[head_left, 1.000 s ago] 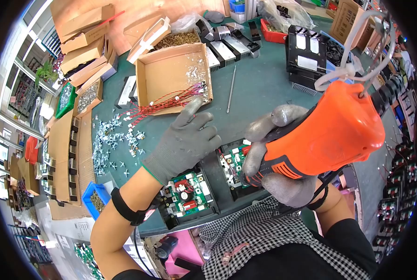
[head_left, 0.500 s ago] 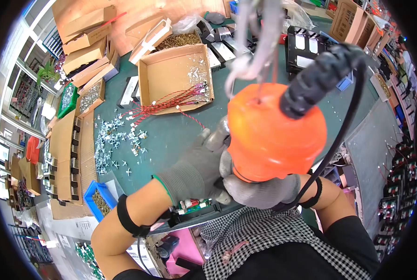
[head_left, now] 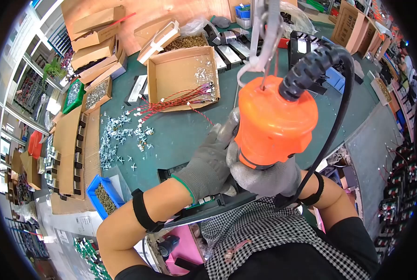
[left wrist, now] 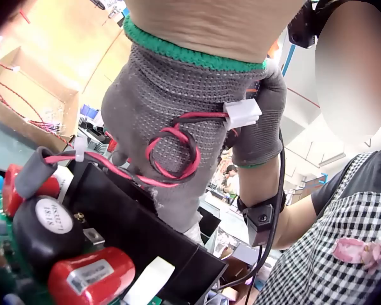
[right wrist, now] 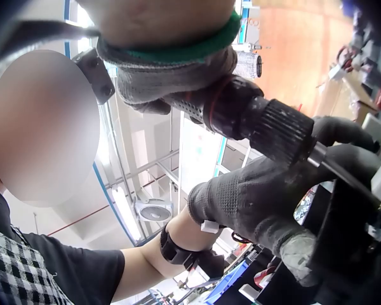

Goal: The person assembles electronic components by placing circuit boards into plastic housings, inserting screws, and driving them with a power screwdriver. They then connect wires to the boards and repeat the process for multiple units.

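My right hand (head_left: 264,179) grips an orange electric screwdriver (head_left: 278,119) that hangs upright from above. In the right wrist view its black chuck (right wrist: 282,133) and thin bit (right wrist: 343,175) point at a black housing (right wrist: 336,232). My gloved left hand (head_left: 206,165) holds that housing, thumb on one side and fingers on the other, close beside the bit. The left wrist view shows a red cylindrical part (left wrist: 92,276) and a black round part (left wrist: 47,222) inside a housing. A red-and-black wire (left wrist: 187,155) with a white connector (left wrist: 242,113) loops in front of the left glove.
Beyond the hands, a cardboard box (head_left: 159,79) has red wires (head_left: 175,102) over its front edge. Bluish metal pieces (head_left: 115,135) lie scattered at left, near a blue bin (head_left: 94,186) of small parts. Finned black units (head_left: 236,49) stand at the back. The screwdriver's black cable (head_left: 341,121) curves down at right.
My left hand has come back from the wires toward me and now holds the housing. The right hand has swung the screwdriver from a slant to upright, over to the left.
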Motion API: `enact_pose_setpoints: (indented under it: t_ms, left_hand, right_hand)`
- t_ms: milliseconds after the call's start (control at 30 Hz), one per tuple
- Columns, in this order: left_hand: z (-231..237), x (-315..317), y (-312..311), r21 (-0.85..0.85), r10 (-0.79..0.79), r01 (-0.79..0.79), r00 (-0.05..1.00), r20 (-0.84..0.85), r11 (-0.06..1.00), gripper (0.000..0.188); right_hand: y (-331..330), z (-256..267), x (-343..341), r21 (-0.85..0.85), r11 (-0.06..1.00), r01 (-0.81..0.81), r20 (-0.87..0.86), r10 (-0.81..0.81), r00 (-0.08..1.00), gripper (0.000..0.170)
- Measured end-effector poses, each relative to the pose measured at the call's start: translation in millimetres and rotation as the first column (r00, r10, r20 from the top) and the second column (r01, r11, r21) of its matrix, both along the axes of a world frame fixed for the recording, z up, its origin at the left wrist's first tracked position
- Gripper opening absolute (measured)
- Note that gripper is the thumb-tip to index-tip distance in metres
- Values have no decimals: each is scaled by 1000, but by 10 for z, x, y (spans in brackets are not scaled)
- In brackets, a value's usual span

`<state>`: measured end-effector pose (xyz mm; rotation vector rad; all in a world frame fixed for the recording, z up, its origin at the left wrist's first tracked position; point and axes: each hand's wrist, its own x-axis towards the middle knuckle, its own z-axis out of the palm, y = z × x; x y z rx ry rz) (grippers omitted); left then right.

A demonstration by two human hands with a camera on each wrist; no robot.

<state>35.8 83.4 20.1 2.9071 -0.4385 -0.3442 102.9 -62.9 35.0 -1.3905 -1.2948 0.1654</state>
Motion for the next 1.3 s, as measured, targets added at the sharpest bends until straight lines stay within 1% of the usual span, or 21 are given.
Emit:
enact_pose_setpoints:
  t_ms: [167,267,333,433,467,500,533,567,633,700,733,767,833,867,967,1100,1133,1200,1233,1267,1300]
  left_hand:
    - [-112,5,0,-21,3,-3,1000,-3,1000,92]
    - [-213,-41,82,-80,8,-9,1000,-8,997,87]
    - [-133,-140,197,-147,49,-39,996,69,988,83]
    - [218,-433,434,-134,167,-126,916,365,983,32]
    - [244,-558,573,-182,238,-182,900,365,966,29]
    - [258,-717,722,-232,313,-241,879,360,943,27]
    - [267,-885,847,-277,389,-302,852,351,912,25]
    - [252,-1042,959,-244,485,-422,800,354,873,22]
    - [129,-1348,1188,-174,650,-640,655,385,748,18]
    - [-189,-1600,1449,-208,773,-754,554,308,623,14]
    - [-319,-1701,1558,-224,824,-800,499,270,557,12]
    - [-390,-1756,1594,-204,836,-821,474,276,533,12]
    - [-554,-1773,1577,-171,856,-855,434,281,489,11]
    - [-643,-1780,1595,-126,817,-842,455,355,524,12]
    - [-737,-1613,1637,-177,845,-866,380,376,468,14]
    - [-809,-1240,1801,-219,814,-831,388,433,512,20]
    - [-805,-1149,1834,-205,822,-841,388,417,501,27]
    - [-801,-1022,1877,-19,871,-899,418,257,437,31]
    - [-807,-972,1884,78,893,-910,416,173,408,33]
    - [-858,-1010,1914,-11,892,-905,417,173,425,37]
    - [-882,-1051,1932,-155,916,-904,383,119,398,37]
  right_hand:
    - [13,9,-13,-6,1000,-5,8,5,1000,62]
    - [27,21,-24,-11,1000,-8,-7,8,1000,62]
    - [33,74,-11,-9,1000,0,-53,0,999,62]
    - [50,191,0,32,999,26,-202,-19,979,64]
    - [40,248,2,80,997,18,-293,6,956,66]
    - [23,303,-11,126,992,8,-372,40,927,69]
    - [10,361,1,164,986,-8,-411,75,909,71]
    - [-8,419,1,188,982,-36,-405,111,908,74]
    - [-36,494,54,203,975,-93,-336,159,928,76]
    - [-45,526,129,214,966,-147,-264,202,943,78]
    - [-2,544,110,241,956,-167,-283,234,930,79]
    - [42,561,94,269,945,-186,-302,266,915,81]
    - [97,570,32,327,924,-198,-396,325,859,82]
    - [121,567,22,339,919,-200,-417,338,844,82]
    - [169,568,8,343,919,-192,-456,342,821,83]
    - [206,534,8,347,917,-197,-431,342,835,82]
    - [183,519,41,339,918,-207,-405,341,849,82]
    - [154,490,107,333,914,-232,-316,340,886,82]
    - [145,480,142,333,909,-251,-252,342,905,82]
    - [144,475,176,332,903,-272,-187,346,920,82]
    - [136,497,148,342,909,-239,-252,334,908,81]
